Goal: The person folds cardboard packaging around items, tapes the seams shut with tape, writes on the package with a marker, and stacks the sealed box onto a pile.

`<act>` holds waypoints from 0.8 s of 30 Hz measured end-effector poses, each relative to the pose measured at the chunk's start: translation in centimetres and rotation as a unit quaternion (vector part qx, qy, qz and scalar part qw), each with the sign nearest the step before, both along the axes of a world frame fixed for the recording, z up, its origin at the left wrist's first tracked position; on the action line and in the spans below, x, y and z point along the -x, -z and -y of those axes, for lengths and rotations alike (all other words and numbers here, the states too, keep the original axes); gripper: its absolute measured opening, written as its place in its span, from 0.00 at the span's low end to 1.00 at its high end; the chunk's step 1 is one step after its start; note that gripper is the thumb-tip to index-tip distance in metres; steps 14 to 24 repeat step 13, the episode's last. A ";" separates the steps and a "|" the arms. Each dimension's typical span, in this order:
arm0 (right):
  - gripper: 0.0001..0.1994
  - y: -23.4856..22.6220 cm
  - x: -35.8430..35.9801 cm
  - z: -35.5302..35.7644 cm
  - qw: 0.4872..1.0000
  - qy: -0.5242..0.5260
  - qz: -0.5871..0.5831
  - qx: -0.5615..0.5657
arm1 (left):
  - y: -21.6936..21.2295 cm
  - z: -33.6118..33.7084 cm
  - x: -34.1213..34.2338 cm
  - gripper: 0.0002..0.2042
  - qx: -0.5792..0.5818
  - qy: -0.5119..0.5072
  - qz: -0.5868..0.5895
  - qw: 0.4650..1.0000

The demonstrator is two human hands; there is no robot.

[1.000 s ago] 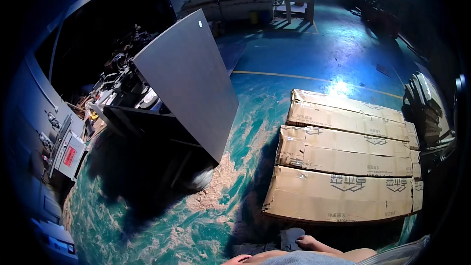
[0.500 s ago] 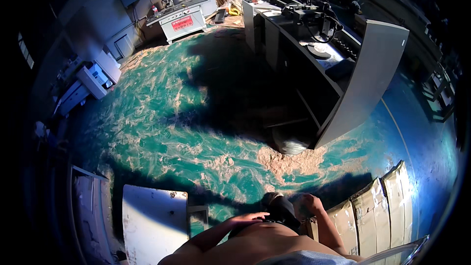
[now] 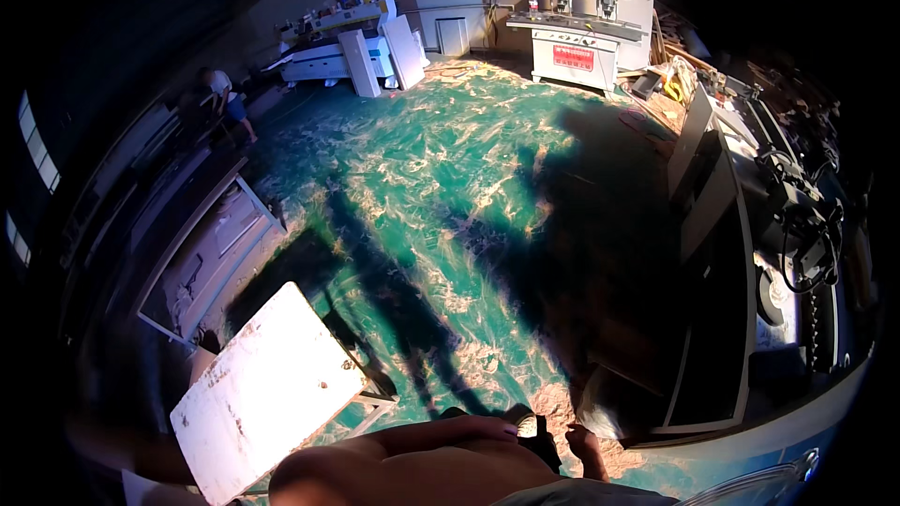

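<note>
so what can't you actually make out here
- Head view, hands: bunched at the bottom edge, forearm covering them; which is which, and any grip, unreadable.
- Person far left: small, in shadow.
- Machine right: dark, bent by the rim.
- Floor by it: lost in shadow.

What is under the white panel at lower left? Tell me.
Under the white panel, a white frame piece shows at its right edge, resting on the green floor. The panel covers whatever else supports it, so that cannot be seen.
</note>
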State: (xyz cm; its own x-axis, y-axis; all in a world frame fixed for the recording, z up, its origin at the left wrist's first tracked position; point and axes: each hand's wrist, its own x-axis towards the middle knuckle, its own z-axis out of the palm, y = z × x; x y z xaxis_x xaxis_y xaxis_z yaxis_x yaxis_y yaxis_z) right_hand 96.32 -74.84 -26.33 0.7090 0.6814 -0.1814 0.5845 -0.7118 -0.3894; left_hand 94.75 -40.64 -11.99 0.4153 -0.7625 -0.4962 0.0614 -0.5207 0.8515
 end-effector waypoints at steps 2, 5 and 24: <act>0.16 -6.6 -5.9 -5.1 0.957 0.170 -0.197 -0.124 | 1.5 -1.1 -0.4 0.23 -0.011 -0.096 -0.011 0.995; 0.18 -7.6 -9.6 -8.0 0.963 0.007 -0.257 -0.080 | 1.6 -0.9 -2.1 0.23 -0.008 -0.210 -0.088 0.974; 0.24 -9.5 -20.3 -21.2 0.863 -0.371 -0.340 -0.046 | 6.1 -8.6 -6.3 0.17 0.118 -0.356 0.044 0.926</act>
